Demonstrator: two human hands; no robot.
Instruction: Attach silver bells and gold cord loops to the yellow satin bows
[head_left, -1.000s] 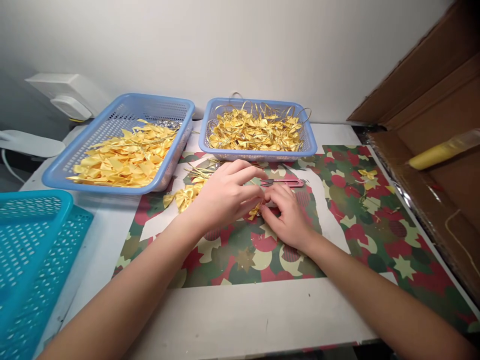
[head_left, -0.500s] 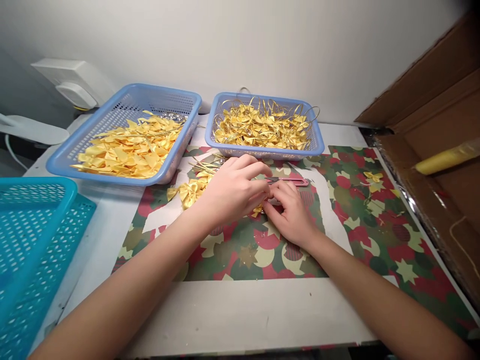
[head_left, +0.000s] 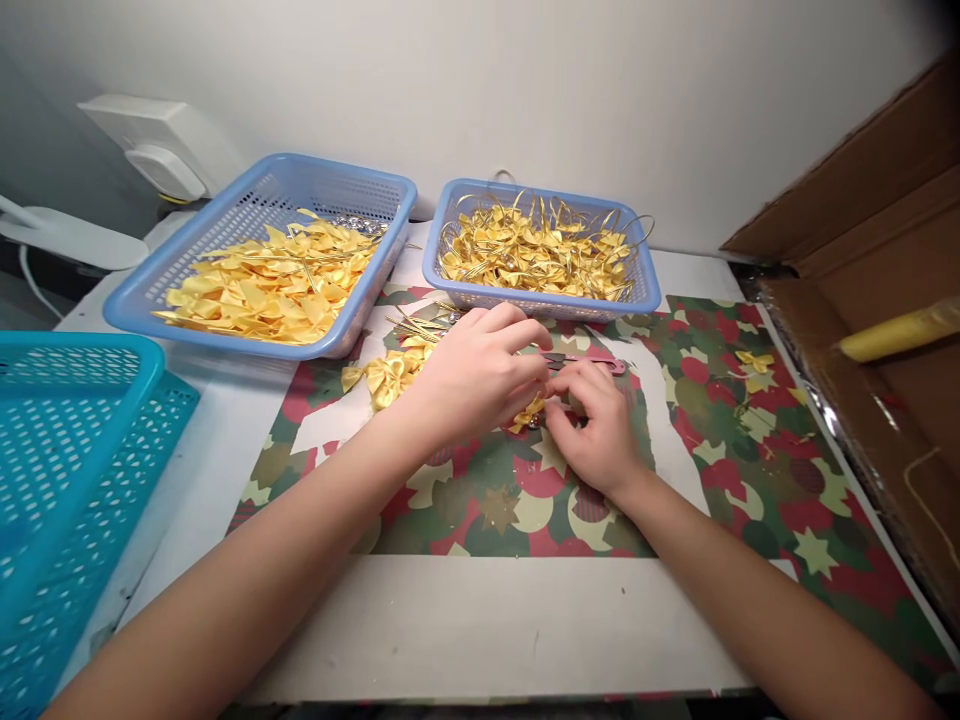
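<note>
My left hand point(head_left: 472, 375) and my right hand point(head_left: 596, 425) meet over the patterned paper mat point(head_left: 720, 450), fingers pinched together on a small gold ribbon bow point(head_left: 527, 415) that mostly hides between them. A few loose gold bows point(head_left: 386, 377) lie just left of my left hand, with thin gold wire pieces point(head_left: 412, 325) behind them. A pink pair of snips point(head_left: 592, 362) rests on the mat right behind my right hand.
A blue basket point(head_left: 247, 205) of flat gold bows stands at the back left, a smaller blue basket point(head_left: 645, 290) of bows with gold loops at the back middle. Teal baskets point(head_left: 67, 450) are stacked at the left; a cardboard box point(head_left: 862, 230) with a yellow roll point(head_left: 896, 330) stands right.
The view has shifted slightly, so everything sits a bit to the right and higher. Both hands stay together on the bow, fingers working a little.
</note>
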